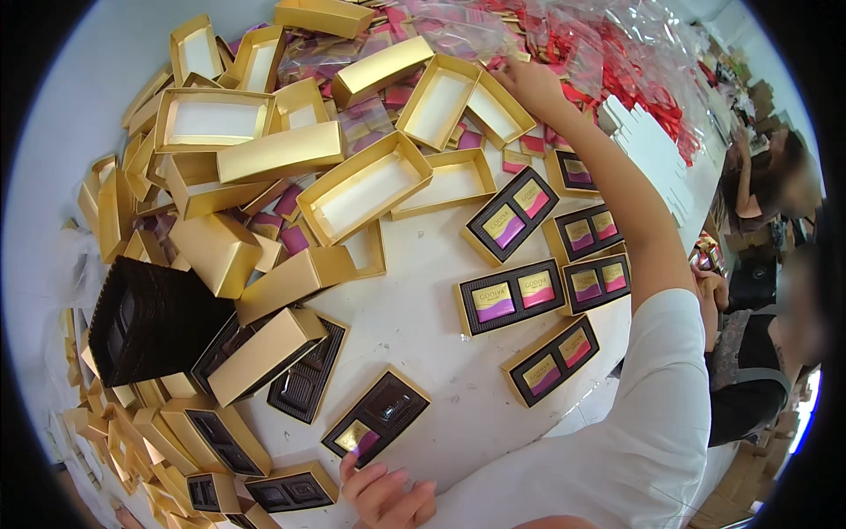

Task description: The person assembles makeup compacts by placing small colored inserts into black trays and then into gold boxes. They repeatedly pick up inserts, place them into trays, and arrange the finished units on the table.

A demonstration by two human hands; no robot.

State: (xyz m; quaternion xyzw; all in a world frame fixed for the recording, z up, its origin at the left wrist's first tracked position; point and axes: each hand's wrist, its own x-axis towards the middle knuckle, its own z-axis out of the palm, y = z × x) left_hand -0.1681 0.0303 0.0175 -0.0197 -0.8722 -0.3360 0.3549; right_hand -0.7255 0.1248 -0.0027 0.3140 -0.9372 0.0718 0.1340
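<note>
At the bottom, my left hand (388, 495) is palm-up with its fingers loosely bent and apart, the index fingertip at the near edge of a gold box (388, 404). That box has a dark brown two-slot tray; a gold-and-purple wrapped square (358, 439) sits in the near slot and the other slot is bare. Stretched far across the table, my right hand (531, 85) is at the heap of wrapped squares, just beyond a gold box lid (499, 108). Its fingers are bent together; what they hold, if anything, is too small to make out.
Several filled two-piece boxes (511, 295) stand right of centre. Gold lids (366, 189) crowd the left and back, beside a stack of dark trays (145, 322). Red ribbons (648, 88) and white strips (648, 150) lie at the far right. Other people (758, 370) work at the right.
</note>
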